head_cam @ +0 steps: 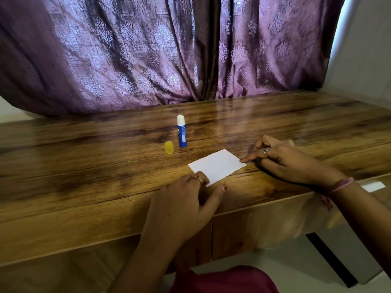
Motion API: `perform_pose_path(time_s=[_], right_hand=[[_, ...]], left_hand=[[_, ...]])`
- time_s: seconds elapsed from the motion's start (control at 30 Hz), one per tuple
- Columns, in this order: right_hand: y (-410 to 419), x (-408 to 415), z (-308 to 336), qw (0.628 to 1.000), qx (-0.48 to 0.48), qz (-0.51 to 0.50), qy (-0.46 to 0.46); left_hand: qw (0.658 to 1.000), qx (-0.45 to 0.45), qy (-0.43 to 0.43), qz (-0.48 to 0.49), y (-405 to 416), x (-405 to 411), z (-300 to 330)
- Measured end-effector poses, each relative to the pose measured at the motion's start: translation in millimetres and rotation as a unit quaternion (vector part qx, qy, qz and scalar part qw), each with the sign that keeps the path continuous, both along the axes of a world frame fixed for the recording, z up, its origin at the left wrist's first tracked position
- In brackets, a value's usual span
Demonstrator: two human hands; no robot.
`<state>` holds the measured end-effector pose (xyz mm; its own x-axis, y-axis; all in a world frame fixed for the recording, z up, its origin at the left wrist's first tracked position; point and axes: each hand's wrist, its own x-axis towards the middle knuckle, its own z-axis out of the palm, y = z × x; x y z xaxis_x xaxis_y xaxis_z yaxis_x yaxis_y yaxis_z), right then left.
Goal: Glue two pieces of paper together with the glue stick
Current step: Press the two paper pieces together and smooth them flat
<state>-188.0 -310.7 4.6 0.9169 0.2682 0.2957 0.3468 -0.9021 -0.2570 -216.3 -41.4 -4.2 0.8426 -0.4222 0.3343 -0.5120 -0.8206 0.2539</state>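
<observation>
A white paper rectangle (218, 166) lies flat on the wooden table (84, 161); whether it is one sheet or two stacked I cannot tell. My left hand (186, 199) rests on its near left corner with curled fingers, the thumb stretched along the table. My right hand (285, 157) touches the paper's right corner with a straight fingertip, the other fingers bent. Behind the paper a blue glue stick (182, 132) stands upright, uncapped, its white glue showing. Its yellow cap (169, 147) stands just to the left of it.
A purple patterned curtain (169, 51) hangs along the table's far edge. The table's front edge runs under my forearms. A white strip (373, 186) lies at the right, below the table's edge.
</observation>
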Motion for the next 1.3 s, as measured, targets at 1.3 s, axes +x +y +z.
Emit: perform_pose_path(time_s=[1.3], right_hand=[[17.1,-33.3,2.6,0.977,0.143,0.114,0.112]], left_hand=[[0.995,0.07,0.02,0.061,-3.1,58.0,2.9]])
